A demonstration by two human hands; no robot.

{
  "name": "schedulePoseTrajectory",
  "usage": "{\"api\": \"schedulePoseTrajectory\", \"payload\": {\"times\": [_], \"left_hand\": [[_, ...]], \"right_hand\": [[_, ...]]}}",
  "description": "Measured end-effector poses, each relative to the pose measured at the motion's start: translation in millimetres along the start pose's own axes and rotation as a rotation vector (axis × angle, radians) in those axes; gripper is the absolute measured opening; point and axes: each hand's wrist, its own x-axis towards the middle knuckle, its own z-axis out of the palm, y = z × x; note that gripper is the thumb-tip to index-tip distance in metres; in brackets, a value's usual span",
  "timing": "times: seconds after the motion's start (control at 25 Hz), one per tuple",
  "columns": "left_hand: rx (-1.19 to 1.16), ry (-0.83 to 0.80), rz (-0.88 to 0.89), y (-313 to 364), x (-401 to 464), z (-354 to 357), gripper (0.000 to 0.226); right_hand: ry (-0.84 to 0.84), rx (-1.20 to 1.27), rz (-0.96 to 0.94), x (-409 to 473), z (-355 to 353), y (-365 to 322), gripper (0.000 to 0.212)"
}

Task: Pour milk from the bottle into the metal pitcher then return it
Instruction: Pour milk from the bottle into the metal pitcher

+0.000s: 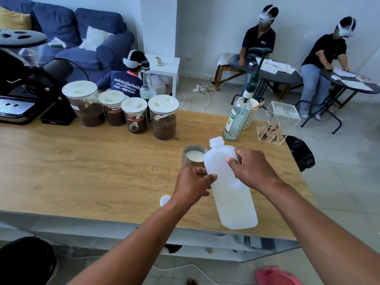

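Observation:
A white plastic milk bottle [230, 188] is held above the wooden table [82, 171], uncapped, its open neck pointing up and away beside the pitcher. My right hand [253, 171] grips the bottle's upper body. The metal pitcher [194, 156] stands on the table with milk inside. My left hand [193, 185] is closed around the pitcher's near side, its thumb touching the bottle. The bottle's white cap [165, 200] lies on the table left of my left wrist.
Several lidded jars of coffee [162, 120] stand at the table's back, with a coffee machine [18, 95] at far left. A glass pump bottle [238, 118] and a clear acrylic box [277, 124] sit back right. Three people with headsets sit beyond the table.

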Motion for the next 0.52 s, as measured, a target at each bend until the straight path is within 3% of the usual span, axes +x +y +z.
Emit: {"api": "schedulePoseTrajectory", "payload": {"times": [0.32,0.52], "left_hand": [[0.252,0.098,0.185,11.5,4.4,0.6,0.018],[0.383,0.123,0.314,9.1,-2.4,4.3,0.025]], "right_hand": [[0.174,0.150,0.045,-25.7,11.3,16.2,0.039],[0.266,0.200,0.039,-44.5,27.5,19.2,0.028]]}}
